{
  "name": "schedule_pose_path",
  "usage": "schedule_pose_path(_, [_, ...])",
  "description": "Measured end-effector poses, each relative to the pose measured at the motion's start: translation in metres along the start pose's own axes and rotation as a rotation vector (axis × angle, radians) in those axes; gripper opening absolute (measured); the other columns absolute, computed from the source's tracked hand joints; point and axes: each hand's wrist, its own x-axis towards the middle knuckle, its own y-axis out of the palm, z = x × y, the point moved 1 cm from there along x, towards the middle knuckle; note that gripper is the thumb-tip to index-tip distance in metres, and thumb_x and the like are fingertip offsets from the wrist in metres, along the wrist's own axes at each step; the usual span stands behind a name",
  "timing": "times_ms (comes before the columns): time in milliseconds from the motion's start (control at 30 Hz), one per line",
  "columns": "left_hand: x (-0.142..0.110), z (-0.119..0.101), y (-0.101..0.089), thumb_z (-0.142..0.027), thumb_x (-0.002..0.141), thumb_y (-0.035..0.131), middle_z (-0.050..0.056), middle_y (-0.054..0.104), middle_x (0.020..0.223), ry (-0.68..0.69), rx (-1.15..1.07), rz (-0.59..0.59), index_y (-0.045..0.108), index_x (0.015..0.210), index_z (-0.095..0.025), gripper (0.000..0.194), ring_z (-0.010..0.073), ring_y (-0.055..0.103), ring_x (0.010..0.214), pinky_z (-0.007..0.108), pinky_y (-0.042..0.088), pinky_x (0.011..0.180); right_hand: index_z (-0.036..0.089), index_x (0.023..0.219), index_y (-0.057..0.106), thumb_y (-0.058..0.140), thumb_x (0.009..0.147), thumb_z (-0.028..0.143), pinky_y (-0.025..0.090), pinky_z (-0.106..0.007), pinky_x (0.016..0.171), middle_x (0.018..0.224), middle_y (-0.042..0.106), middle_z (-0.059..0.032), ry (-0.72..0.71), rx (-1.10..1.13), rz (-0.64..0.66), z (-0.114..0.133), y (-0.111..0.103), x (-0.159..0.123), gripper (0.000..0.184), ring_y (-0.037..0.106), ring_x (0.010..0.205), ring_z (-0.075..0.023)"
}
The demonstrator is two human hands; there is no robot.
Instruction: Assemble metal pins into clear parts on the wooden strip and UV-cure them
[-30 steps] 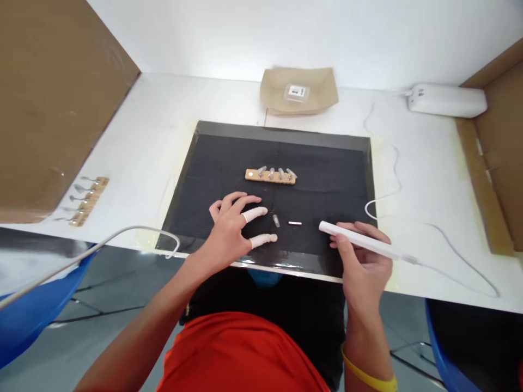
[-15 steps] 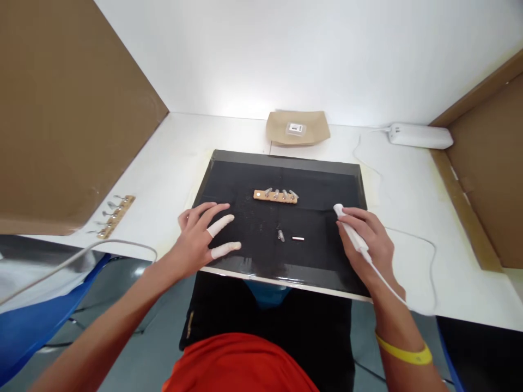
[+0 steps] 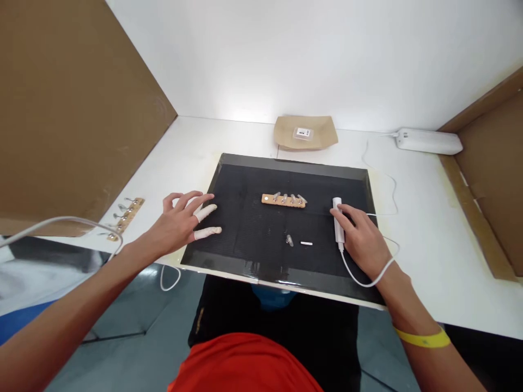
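Observation:
My left hand (image 3: 182, 220) hovers over the left edge of the black mat (image 3: 245, 253), fingers spread and holding nothing. Pale finger covers sit on its thumb and index finger. At the mat's right side, my right hand (image 3: 363, 237) has its fingers on a slim white corded handheld device (image 3: 338, 223); the thumb is mostly hidden. A wooden strip (image 3: 269, 199) at mid-mat carries several clear nail tips on small metal stands. Nearer me lie one loose nail tip on its stand (image 3: 290, 240) and a short whitish bar (image 3: 306, 243).
A brown paper tray (image 3: 327, 139) at the back holds a small clear box (image 3: 303, 133). Another wooden strip with nail tips (image 3: 126, 219) lies at left. A white power strip (image 3: 429, 141) sits back right. White cables cross both sides; cardboard panels (image 3: 81, 120) flank the table.
My left hand has moved left, away from the mat's middle. The white device in my right hand has turned from tilted to nearly straight along the mat. The view has shifted slightly.

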Motion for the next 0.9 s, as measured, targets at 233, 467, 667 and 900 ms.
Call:
schedule_pose_path(233, [0.004, -0.022, 0.026, -0.052, 0.098, 0.062, 0.014, 0.055, 0.156, 0.009, 0.088, -0.105, 0.060, 0.135, -0.028, 0.044, 0.0373, 0.051, 0.139, 0.058, 0.032, 0.112, 0.020, 0.133, 0.063, 0.040, 0.099, 0.013, 0.055, -0.057, 0.101, 0.125, 0.066, -0.0176, 0.122, -0.016, -0.105, 0.007, 0.006, -0.019, 0.042, 0.063, 0.116, -0.0315])
schedule_pose_path(467, [0.018, -0.089, 0.050, -0.049, 0.103, 0.055, 0.017, 0.049, 0.159, -0.114, -0.215, -0.142, 0.052, 0.141, -0.026, 0.045, 0.0315, 0.049, 0.144, 0.053, 0.031, 0.115, 0.019, 0.118, 0.065, 0.042, 0.095, 0.014, 0.054, -0.052, 0.087, 0.097, 0.069, -0.0129, 0.319, -0.044, -0.084, 0.034, -0.003, -0.065, 0.034, 0.064, 0.091, -0.0298])
schedule_pose_path(667, [0.024, -0.108, 0.062, -0.053, 0.103, 0.052, 0.019, 0.048, 0.160, -0.113, -0.146, -0.129, 0.055, 0.140, -0.022, 0.049, 0.0349, 0.047, 0.143, 0.056, 0.030, 0.114, 0.020, 0.138, 0.057, 0.043, 0.103, 0.027, 0.049, -0.058, 0.102, 0.140, 0.064, -0.0178, 0.330, -0.112, 0.061, 0.065, -0.029, -0.118, 0.038, 0.060, 0.126, -0.0353])
schedule_pose_path(900, [0.027, -0.103, 0.070, -0.055, 0.103, 0.047, 0.021, 0.046, 0.161, -0.179, -0.078, -0.161, 0.054, 0.146, -0.018, 0.056, 0.0403, 0.043, 0.143, 0.061, 0.030, 0.114, 0.027, 0.105, 0.074, 0.059, 0.099, 0.047, 0.059, -0.041, 0.076, 0.098, 0.077, -0.0065, 0.554, 0.104, -0.060, 0.114, -0.087, -0.118, 0.026, 0.073, 0.085, -0.0261])
